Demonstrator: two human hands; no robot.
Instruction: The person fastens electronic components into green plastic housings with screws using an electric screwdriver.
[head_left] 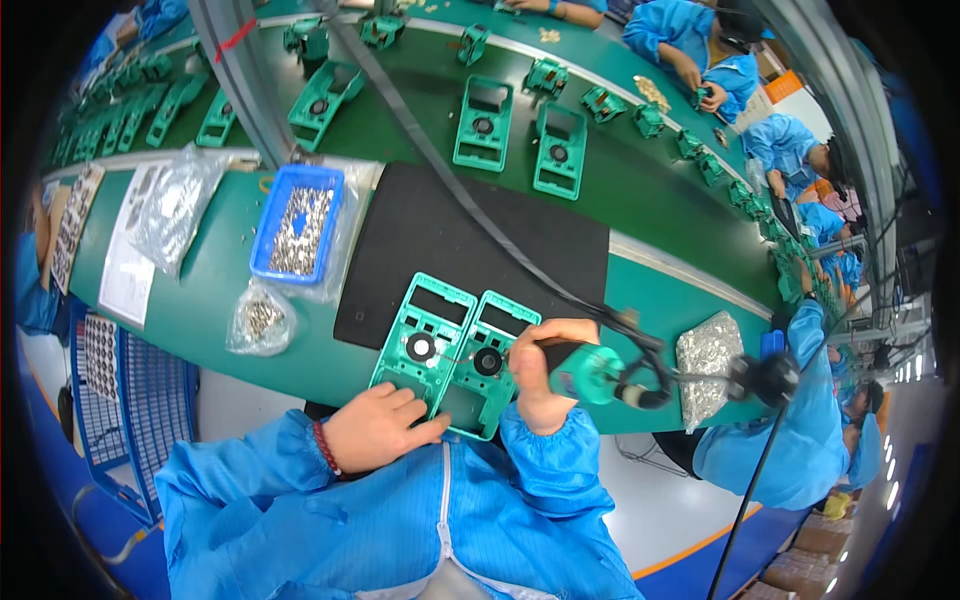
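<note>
Two green plastic housings lie side by side near the front edge of the bench: the left housing carries a round part with a white centre, the right housing a round black part. Across the lower end of the left one lies my left hand, fingers bent over its edge and thumb reaching toward the right one. My right hand is wrapped round a black and green electric screwdriver, held nearly level. Its thin bit points left over the right housing; whether the tip touches a screw is too small to tell.
A black mat lies beneath. Left are a blue tray of screws, a bag of screws and a plastic bag. A filled clear bag lies right. A cable crosses overhead. Housings stand on the line beyond, with co-workers around.
</note>
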